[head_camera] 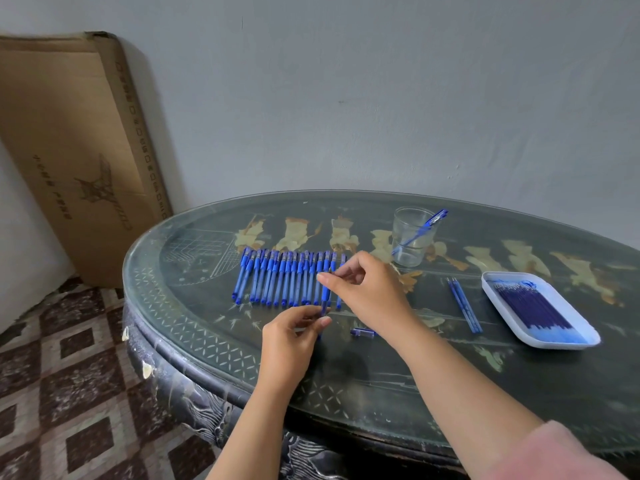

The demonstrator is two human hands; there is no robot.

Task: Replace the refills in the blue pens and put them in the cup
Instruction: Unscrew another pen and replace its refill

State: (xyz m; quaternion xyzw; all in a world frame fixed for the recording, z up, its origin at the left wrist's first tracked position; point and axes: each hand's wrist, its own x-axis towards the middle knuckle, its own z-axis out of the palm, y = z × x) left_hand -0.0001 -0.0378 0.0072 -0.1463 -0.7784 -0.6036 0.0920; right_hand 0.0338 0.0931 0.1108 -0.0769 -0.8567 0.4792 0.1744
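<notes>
Cardboard box [69,150], print illegible; pen [325,299] in hands [291,337] [369,289]

A cardboard box [69,150] leans tilted beside the dark oval table [381,393].

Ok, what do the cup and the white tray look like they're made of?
The cup looks like clear glass or hard plastic: the pen inside shows through its wall. The tray looks like smooth white plastic, with a moulded raised rim.

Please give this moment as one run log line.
left hand: holds pen lower end | right hand: pinches its top | cup: another pen inside | tray: refills
</notes>
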